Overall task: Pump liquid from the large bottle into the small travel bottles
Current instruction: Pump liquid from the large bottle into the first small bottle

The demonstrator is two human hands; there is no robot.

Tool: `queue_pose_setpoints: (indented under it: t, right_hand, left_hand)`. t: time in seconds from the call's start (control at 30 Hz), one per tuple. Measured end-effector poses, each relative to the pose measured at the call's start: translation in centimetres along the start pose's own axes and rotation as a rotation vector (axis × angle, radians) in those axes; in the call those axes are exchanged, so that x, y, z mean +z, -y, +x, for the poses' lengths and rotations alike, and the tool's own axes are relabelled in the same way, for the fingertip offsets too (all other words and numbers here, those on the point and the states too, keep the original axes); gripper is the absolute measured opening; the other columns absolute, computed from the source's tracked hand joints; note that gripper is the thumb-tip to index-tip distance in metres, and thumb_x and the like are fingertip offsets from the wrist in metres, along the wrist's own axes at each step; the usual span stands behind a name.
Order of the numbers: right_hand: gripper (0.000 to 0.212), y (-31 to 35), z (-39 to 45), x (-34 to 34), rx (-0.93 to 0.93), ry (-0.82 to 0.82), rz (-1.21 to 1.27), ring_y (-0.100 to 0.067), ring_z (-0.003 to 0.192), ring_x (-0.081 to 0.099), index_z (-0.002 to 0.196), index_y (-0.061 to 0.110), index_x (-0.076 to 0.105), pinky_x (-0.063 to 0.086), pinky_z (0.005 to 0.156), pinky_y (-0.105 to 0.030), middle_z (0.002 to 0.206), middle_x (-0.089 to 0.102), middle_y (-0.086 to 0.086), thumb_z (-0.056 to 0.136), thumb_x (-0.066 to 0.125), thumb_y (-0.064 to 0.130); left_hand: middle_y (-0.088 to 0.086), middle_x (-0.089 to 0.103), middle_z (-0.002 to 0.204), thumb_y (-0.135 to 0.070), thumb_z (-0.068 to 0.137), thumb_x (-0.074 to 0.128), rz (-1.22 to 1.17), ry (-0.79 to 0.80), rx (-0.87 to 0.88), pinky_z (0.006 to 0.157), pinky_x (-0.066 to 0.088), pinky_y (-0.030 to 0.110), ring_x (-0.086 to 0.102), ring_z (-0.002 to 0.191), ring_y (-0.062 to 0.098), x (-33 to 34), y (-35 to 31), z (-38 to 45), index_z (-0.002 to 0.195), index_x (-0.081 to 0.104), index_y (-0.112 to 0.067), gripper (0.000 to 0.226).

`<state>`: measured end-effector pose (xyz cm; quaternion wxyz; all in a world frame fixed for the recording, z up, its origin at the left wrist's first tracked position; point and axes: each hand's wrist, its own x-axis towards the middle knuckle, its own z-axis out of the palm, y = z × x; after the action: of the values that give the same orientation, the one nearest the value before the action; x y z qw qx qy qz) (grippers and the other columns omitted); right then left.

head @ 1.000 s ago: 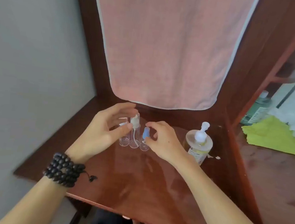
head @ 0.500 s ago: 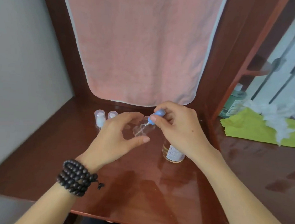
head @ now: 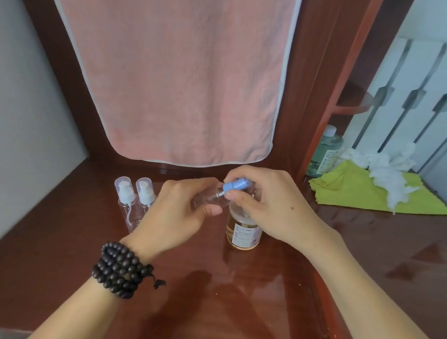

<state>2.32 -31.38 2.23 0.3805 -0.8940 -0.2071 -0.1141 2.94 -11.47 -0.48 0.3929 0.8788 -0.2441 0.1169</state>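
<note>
Head view looks down on a small clear travel bottle (head: 209,196) held above the counter (head: 234,290), lying nearly on its side with its long axis running left to right. The left hand (head: 176,213) curls its fingers (head: 212,210) round the clear body, while the right hand (head: 265,199) pinches the blue cap (head: 236,184) at the bottle's right end. So the cap points toward the right hand, which looks best placed to twist it off, I judge. The large bottle (head: 243,231) stands on the counter directly beneath the right hand, its pump hidden. Two more capped travel bottles (head: 134,202) stand upright just left of the left hand.
</note>
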Motion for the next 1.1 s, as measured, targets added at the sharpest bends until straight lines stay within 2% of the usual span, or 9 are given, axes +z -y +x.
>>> queue_pose_setpoints:
  t: [0.1,0.27,0.37,0.43,0.57,0.67,0.8,0.97,1.1]
  right_hand:
    - [0.025,0.1,-0.1,-0.7,-0.082,0.107,-0.068,-0.014,0.089,0.063,0.109,0.019,0.071,0.046,0.081,-0.02,0.103,0.068,0.002,0.089,0.071,0.003]
    - [0.032,0.9,-0.5,-0.9,0.144,0.083,-0.042,-0.006,0.063,0.064,0.105,0.025,0.056,0.045,0.06,-0.02,0.082,0.07,0.006,0.097,0.059,0.056]
    - [0.009,0.7,-0.9,-1.3,0.068,0.141,-0.065,-0.01,0.077,0.064,0.11,0.021,0.059,0.045,0.066,-0.024,0.095,0.071,0.003,0.101,0.06,0.022]
    - [0.043,0.8,-1.1,-1.7,0.068,0.24,-0.068,-0.006,0.097,0.062,0.131,0.032,0.046,0.047,0.078,-0.017,0.119,0.061,0.008,0.095,0.064,0.017]
    - [0.013,0.7,-1.1,-1.5,0.115,0.127,-0.046,-0.004,0.064,0.062,0.111,0.023,0.061,0.042,0.057,-0.016,0.083,0.072,0.003,0.101,0.06,0.032]
    - [0.04,0.8,-1.1,-1.6,0.043,0.196,-0.092,-0.009,0.086,0.062,0.126,0.031,0.057,0.045,0.071,-0.018,0.107,0.064,0.007,0.091,0.062,0.013]
    - [0.032,1.2,-0.9,-1.1,0.22,0.102,-0.011,-0.015,0.073,0.068,0.112,0.026,0.064,0.045,0.058,-0.021,0.09,0.074,-0.003,0.098,0.058,0.053]
    - [0.005,0.8,-1.1,-1.8,0.064,-0.011,-0.061,-0.002,0.058,0.056,0.101,0.018,0.071,0.037,0.056,-0.013,0.069,0.063,0.006,0.099,0.066,0.018]
    - [0.006,0.5,-1.6,-3.5,0.125,-0.023,-0.013,0.005,0.064,0.063,0.098,0.022,0.069,0.041,0.06,-0.012,0.071,0.07,0.012,0.095,0.07,0.017]
  left_hand:
    - [-0.005,0.071,0.086,-0.024,0.082,0.074,0.013,-0.001,-0.016,0.08,0.054,0.041,0.066,0.086,0.019,-0.1,-0.2,-0.1,0.104,0.067,-0.026,0.023]
    - [-0.014,0.07,0.089,-0.02,0.079,0.078,0.065,-0.05,-0.005,0.078,0.05,0.023,0.064,0.086,0.003,-0.5,-0.9,0.0,0.106,0.068,-0.025,0.029]
    - [-0.019,0.069,0.091,-0.019,0.078,0.079,0.079,-0.049,-0.028,0.078,0.047,0.015,0.065,0.087,0.004,-0.3,-1.1,-0.1,0.108,0.068,-0.025,0.032]
    - [-0.023,0.067,0.091,-0.018,0.078,0.08,0.07,-0.066,-0.043,0.077,0.046,0.012,0.065,0.086,0.005,-0.2,-1.3,-0.3,0.111,0.069,-0.025,0.036]
    - [-0.014,0.072,0.092,-0.017,0.077,0.08,0.069,-0.051,-0.015,0.076,0.047,0.015,0.064,0.086,0.005,0.0,-1.5,-0.2,0.106,0.069,-0.025,0.033]
    - [-0.013,0.072,0.093,-0.016,0.077,0.08,0.044,-0.056,-0.038,0.079,0.048,0.013,0.064,0.09,0.0,0.0,-1.4,-0.2,0.106,0.069,-0.025,0.033]
    - [-0.014,0.071,0.096,-0.019,0.078,0.08,0.061,-0.052,-0.038,0.083,0.05,0.018,0.064,0.093,0.0,-0.1,-1.3,-0.4,0.107,0.069,-0.025,0.032]
    - [-0.011,0.071,0.091,-0.02,0.079,0.078,0.062,-0.042,-0.096,0.084,0.053,0.033,0.066,0.089,0.007,-0.4,-0.3,-0.6,0.106,0.068,-0.022,0.028]
    - [-0.016,0.068,0.097,-0.022,0.083,0.075,-0.039,-0.159,-0.217,0.084,0.053,0.022,0.065,0.096,-0.002,-1.1,0.8,-1.4,0.113,0.064,-0.023,0.032]
